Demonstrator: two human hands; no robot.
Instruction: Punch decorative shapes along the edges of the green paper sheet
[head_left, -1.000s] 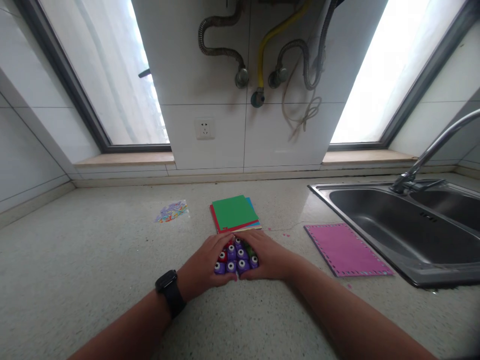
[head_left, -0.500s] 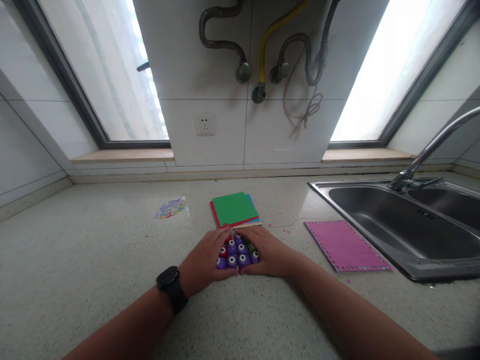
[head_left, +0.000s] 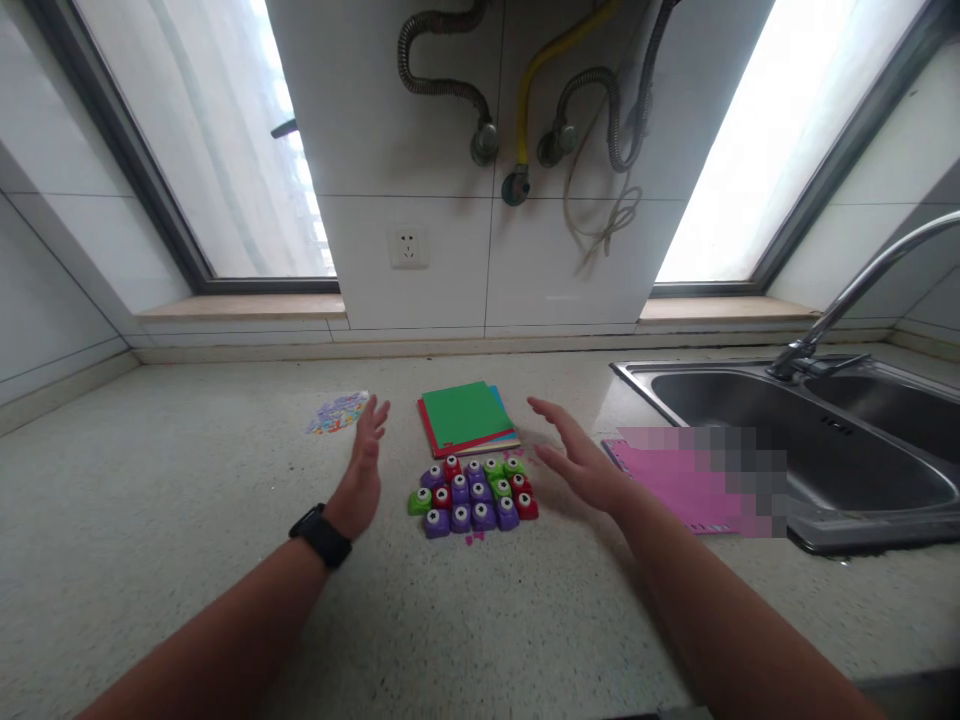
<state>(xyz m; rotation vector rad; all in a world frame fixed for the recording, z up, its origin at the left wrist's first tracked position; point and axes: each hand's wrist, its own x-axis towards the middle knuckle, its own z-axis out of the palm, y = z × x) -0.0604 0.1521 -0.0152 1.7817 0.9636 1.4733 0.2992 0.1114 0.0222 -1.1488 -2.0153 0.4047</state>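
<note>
Several small craft punches [head_left: 484,517] in purple, red and green stand grouped in uneven rows on the counter, with round white tops bearing dark cut-out shapes. My left hand [head_left: 362,482] is to their left, apart from them, raised with fingers extended and holding nothing. On the other side my right hand [head_left: 581,468] hovers off the counter, fingers spread and also without anything in it. Just behind the punches lies a stack of coloured paper [head_left: 465,415], green on top, with red and blue edges showing. Tiny pink paper bits [head_left: 474,538] lie in front of the group.
A patch of small multicoloured pieces [head_left: 337,412] lies at the back left. Toward the right a pink sheet [head_left: 652,482] with a punched border is partly pixelated. Beyond it are the steel sink [head_left: 637,380] and tap [head_left: 862,285]. Pipes [head_left: 525,110] run down the tiled wall.
Both hands have let go of the craft punches they were cupped around and moved outward, left and right. The punches now show fully, spread wider.
</note>
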